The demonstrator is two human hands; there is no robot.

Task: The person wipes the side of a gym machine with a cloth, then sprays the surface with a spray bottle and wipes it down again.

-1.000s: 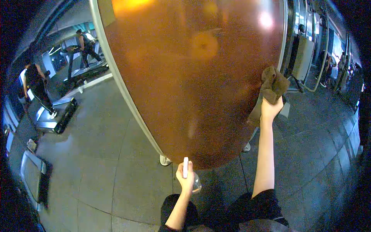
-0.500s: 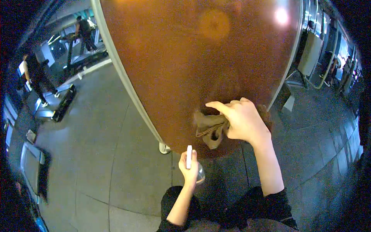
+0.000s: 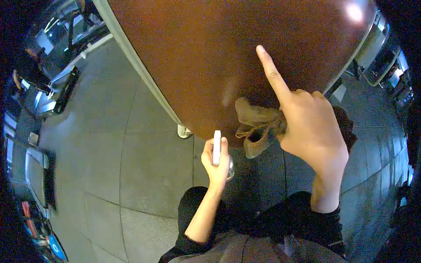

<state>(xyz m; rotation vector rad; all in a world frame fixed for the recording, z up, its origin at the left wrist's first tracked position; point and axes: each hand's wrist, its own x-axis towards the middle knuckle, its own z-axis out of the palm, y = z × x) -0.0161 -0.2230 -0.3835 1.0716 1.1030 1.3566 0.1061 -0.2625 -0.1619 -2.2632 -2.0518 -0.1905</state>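
My left hand (image 3: 215, 158) is closed around a spray bottle, whose white head (image 3: 217, 148) points away from me. Part of its clear body (image 3: 231, 168) shows beside the palm; the rest is hidden by the hand. A bunched brown cloth (image 3: 258, 116) is gripped in my right hand (image 3: 312, 127), its folds hanging out to the left and some darker brown fabric showing behind the wrist side. The index finger of that hand stretches forward over the large reddish-brown panel (image 3: 188, 65). The near edge of the panel lies just beyond the bottle.
A pale metal frame (image 3: 136, 63) runs along the panel's left side and ends in a white foot (image 3: 184, 131) on the grey tiled floor (image 3: 153, 171). Treadmills and a person (image 3: 37, 76) are at the left. More gym equipment (image 3: 372, 48) stands at the right.
My right hand has come nearer and to the right, with the cloth in it and its index finger now straightened forward. My left hand appears higher in view with the bottle.
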